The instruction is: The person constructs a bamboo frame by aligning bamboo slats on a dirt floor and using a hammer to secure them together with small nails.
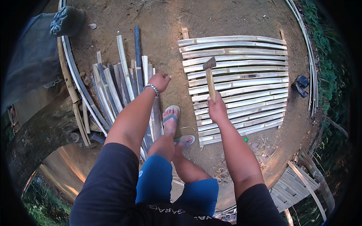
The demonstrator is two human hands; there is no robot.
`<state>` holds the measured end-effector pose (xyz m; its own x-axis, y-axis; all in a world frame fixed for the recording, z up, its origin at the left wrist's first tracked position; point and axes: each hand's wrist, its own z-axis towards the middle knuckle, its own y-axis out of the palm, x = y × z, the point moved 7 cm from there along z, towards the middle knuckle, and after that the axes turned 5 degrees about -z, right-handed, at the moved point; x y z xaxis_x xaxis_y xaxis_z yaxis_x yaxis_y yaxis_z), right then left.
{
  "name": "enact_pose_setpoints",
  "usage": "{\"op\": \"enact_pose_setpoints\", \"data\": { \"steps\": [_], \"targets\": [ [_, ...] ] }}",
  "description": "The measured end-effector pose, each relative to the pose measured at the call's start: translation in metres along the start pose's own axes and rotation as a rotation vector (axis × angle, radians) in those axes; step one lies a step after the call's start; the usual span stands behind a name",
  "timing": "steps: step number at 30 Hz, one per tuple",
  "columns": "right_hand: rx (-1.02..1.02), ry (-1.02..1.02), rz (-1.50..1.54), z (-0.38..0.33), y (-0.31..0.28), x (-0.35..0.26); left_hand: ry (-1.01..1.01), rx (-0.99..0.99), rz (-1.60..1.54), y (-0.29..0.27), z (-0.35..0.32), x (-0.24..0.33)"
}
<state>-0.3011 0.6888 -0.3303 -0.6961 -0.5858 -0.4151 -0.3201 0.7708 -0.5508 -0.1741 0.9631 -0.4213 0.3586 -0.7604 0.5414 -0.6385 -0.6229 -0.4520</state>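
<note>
Head view: right fingers point(210, 101) wrap the likely head-heavy hammer point(210, 80) sensibly low; left fingers point(166, 77) curl, contents I can't tell.

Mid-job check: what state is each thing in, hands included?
Hammer: held by its handle
Right hand: closed around that handle
Left hand: fingers curled, contents unclear
Slat panel: lying flat, gaps between slats
Loose slats: heaped roughly lengthwise
Black bag: crumpled
Sandals: worn
</note>
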Motion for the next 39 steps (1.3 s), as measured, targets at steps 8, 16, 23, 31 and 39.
{"op": "enact_pose_setpoints", "data": {
  "steps": [8, 16, 23, 31, 39],
  "targets": [
    [0.220, -0.223, -0.170, 0.158, 0.022, -0.020, 0.000, 0.477, 0.025, -0.002, 0.167, 0.024],
    [0.123, -0.230, -0.321, 0.202, 0.060, -0.012, -0.029, 0.725, 0.063, -0.003, 0.254, 0.038],
    [0.094, -0.158, -0.376, 0.214, 0.057, 0.001, -0.052, 0.779, -0.024, 0.003, 0.266, 0.038],
    [0.075, -0.144, -0.345, 0.220, 0.058, 0.007, -0.015, 0.928, 0.020, 0.008, 0.261, 0.040],
    [0.228, -0.411, -0.082, 0.193, 0.028, -0.050, -0.047, 0.923, 0.078, 0.005, 0.264, 0.036]
  ]
}}
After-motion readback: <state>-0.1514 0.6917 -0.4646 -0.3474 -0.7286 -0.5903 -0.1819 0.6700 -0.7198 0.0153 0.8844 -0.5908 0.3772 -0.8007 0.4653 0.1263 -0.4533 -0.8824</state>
